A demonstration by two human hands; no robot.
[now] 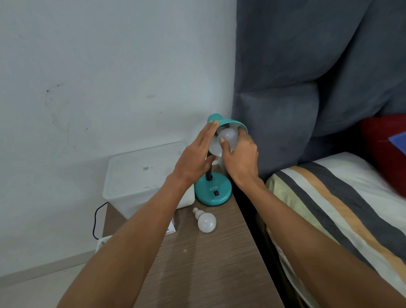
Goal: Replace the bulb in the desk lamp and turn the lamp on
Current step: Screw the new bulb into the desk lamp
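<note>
A teal desk lamp stands at the far right corner of the wooden bedside table, its round base (213, 191) carrying a black switch (216, 193). Its shade (219, 121) tilts toward me, showing the white inside. My left hand (194, 157) lies with straight fingers against the shade's left rim. My right hand (240, 156) grips a white bulb (229, 136) that sits in the mouth of the shade; its screw end is hidden. A second white bulb (205, 220) lies on the table in front of the base, metal cap pointing away.
A translucent lidded plastic box (143, 176) stands at the table's back left, close to the lamp. A small printed card (171, 228) lies under my left forearm. A black cable (97, 217) drops off the left edge. A striped bed (337, 209) and grey headboard (310, 81) flank the right.
</note>
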